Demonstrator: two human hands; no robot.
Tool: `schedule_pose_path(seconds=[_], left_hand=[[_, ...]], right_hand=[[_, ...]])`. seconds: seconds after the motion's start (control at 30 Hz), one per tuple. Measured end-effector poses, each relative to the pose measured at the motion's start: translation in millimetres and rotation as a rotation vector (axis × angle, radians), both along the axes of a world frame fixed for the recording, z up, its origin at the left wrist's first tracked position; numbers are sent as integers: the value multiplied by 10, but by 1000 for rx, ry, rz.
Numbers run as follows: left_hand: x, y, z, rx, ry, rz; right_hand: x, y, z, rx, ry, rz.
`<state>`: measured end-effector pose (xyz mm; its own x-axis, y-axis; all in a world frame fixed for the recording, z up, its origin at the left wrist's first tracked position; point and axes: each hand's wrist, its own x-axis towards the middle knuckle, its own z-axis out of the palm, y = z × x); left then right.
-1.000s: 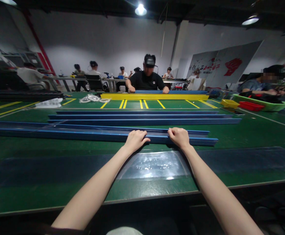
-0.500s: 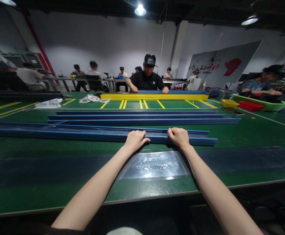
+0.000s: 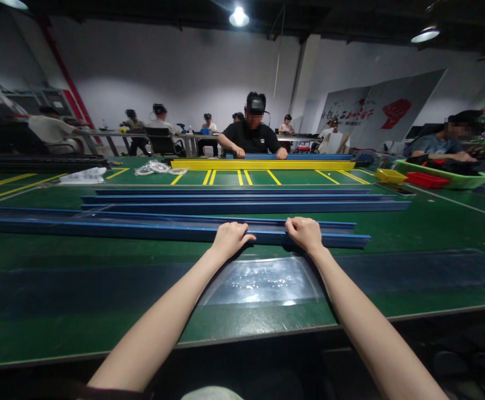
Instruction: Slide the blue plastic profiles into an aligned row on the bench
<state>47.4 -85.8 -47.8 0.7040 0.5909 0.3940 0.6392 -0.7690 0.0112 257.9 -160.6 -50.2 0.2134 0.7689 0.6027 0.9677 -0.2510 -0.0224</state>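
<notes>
A long blue channel strip [image 3: 142, 229] lies across the table, with clear plastic running along its trough. My left hand [image 3: 230, 238] is closed over its near edge, the thumb pointing right. A short way to the right, my right hand [image 3: 304, 230] is closed on the same strip near its right end; the fingertips of both hands are partly hidden. Between my forearms and the table's near edge, a long transparent plastic sheet [image 3: 263, 280] lies flat and reflects the lamps. Just beyond the held strip rest more blue channel strips [image 3: 246, 207], side by side.
Across the green table [image 3: 442, 228], a person in black [image 3: 256, 136] has both hands at a blue strip behind a yellow strip [image 3: 263, 165]. Coiled white tubing [image 3: 155, 168] lies to the left. A green basin [image 3: 471, 180], red tray [image 3: 426, 180] and yellow tray [image 3: 390, 176] stand right.
My hands and the blue strip have not visibly moved. Across the table, one hand of the person in black has shifted right along the strip there.
</notes>
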Motion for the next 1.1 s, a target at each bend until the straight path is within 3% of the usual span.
schedule_pose_path(seconds=[1.1], left_hand=[[-2,-37,-10,66,5,4]], right_hand=[[-25,-4,14,-22,-10,-25]])
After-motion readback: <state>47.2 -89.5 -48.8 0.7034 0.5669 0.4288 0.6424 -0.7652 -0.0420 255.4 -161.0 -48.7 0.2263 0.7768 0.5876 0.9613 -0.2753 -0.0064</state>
